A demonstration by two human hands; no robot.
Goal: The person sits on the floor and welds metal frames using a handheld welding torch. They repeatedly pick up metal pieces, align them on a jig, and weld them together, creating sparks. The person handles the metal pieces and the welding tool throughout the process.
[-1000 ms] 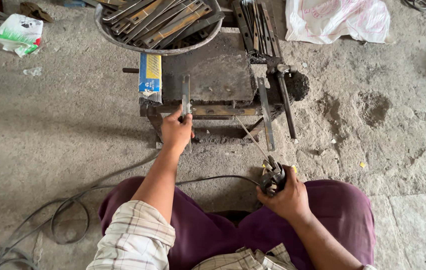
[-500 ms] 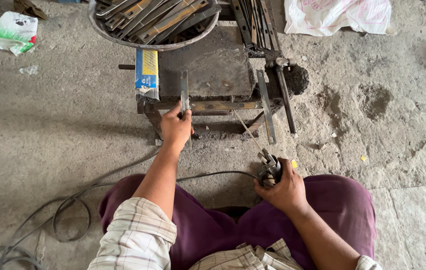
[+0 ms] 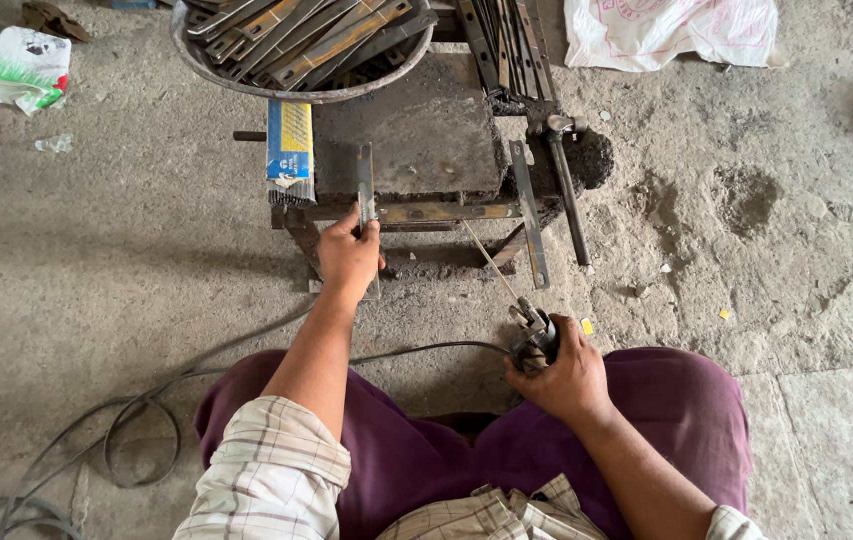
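Your left hand (image 3: 349,258) is clamped on a metal strip (image 3: 366,195) on the surface (image 3: 417,140); your right hand (image 3: 565,378) grips tight the welding holder (image 3: 534,335).

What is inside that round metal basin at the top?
The round metal basin holds a heap of flat metal strips, grey and rusty, lying crosswise. They cover its bottom, so anything beneath them is hidden, and the picture's top edge cuts off the far rim.
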